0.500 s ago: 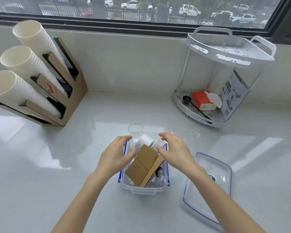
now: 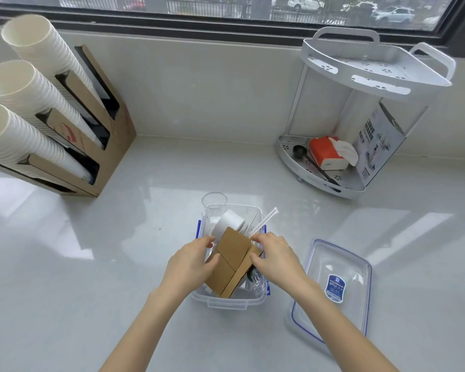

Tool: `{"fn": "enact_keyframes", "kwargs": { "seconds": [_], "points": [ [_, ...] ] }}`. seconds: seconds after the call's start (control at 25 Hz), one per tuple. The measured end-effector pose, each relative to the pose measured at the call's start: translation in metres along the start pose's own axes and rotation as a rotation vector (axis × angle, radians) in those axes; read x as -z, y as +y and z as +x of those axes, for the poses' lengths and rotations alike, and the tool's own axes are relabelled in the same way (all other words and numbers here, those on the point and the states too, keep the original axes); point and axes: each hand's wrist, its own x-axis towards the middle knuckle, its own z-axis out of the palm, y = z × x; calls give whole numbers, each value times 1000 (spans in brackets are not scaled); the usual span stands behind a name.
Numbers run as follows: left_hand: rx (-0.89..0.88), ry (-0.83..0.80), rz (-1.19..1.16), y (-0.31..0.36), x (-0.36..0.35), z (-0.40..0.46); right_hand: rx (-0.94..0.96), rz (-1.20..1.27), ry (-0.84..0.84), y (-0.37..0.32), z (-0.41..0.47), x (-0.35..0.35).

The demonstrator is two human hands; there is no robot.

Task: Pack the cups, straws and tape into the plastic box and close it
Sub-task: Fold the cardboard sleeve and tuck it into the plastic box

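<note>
A clear plastic box (image 2: 227,302) with blue clips stands on the counter in front of me. Inside it lies a brown cardboard box (image 2: 232,260), tilted. My left hand (image 2: 191,261) grips its left side and my right hand (image 2: 275,257) grips its right edge. Behind the cardboard, a white roll of tape (image 2: 227,222), a clear cup (image 2: 214,204) and wrapped straws (image 2: 263,220) stick up out of the plastic box. Its clear lid (image 2: 333,288) lies flat on the counter to the right.
A cardboard dispenser (image 2: 73,135) with three stacks of white paper cups stands at the back left. A white corner rack (image 2: 360,111) holding a red tissue pack and a black scoop stands at the back right. The wall and window run along the back.
Both hands have come down from above the cardboard box and closed on its two sides. The straws now show behind my right hand.
</note>
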Motion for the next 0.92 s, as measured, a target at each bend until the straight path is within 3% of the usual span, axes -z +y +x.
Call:
{"fn": "enact_keyframes", "kwargs": {
  "seconds": [0.44,0.64,0.92],
  "points": [
    [-29,30,24,3,-10,2,78,-167,-130,4,1,-7],
    [-5,48,-52,1,-11,2,105,-75,-20,8,1,-12],
    [103,73,-442,-5,4,1,88,301,149,12,-6,-4]
  ]
}}
